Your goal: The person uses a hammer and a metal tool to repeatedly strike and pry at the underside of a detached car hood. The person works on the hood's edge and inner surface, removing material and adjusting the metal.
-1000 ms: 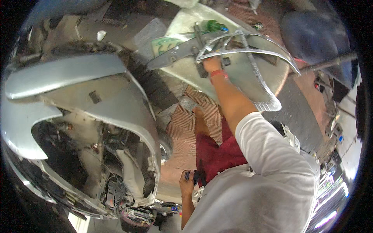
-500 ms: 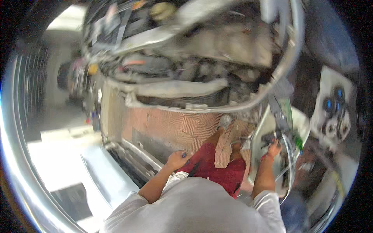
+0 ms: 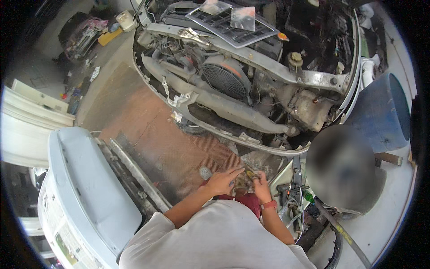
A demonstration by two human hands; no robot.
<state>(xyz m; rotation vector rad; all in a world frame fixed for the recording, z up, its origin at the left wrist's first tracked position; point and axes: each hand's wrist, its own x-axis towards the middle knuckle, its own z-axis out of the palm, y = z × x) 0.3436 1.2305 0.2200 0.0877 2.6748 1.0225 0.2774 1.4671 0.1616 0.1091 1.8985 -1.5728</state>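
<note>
In front of my body, low over the brick-red patterned floor (image 3: 161, 148), my two hands are close together. My left hand (image 3: 220, 183) has its index finger stretched toward the right one, and a small dark blue object, too small to name, shows at its curled fingers. My right hand (image 3: 261, 188), a red band at its wrist, pinches a small yellow-and-dark object (image 3: 250, 174) whose kind I cannot make out. Beyond them stands a car front with its bumper cover off, showing a bare metal crossbeam (image 3: 224, 110) and a round black fan (image 3: 226, 77).
A black grille (image 3: 233, 27) lies across the engine bay. Close on my left is a pale grey body panel (image 3: 92, 175) beside metal strips. To my right, a pale tray (image 3: 283, 178) holds tools, near a blue barrel (image 3: 380, 114), a long pole (image 3: 340, 231) and a blurred round patch.
My right hand has left the tools in the tray and come over to my left hand, now with the small yellow-and-dark object. My view has turned toward the right.
</note>
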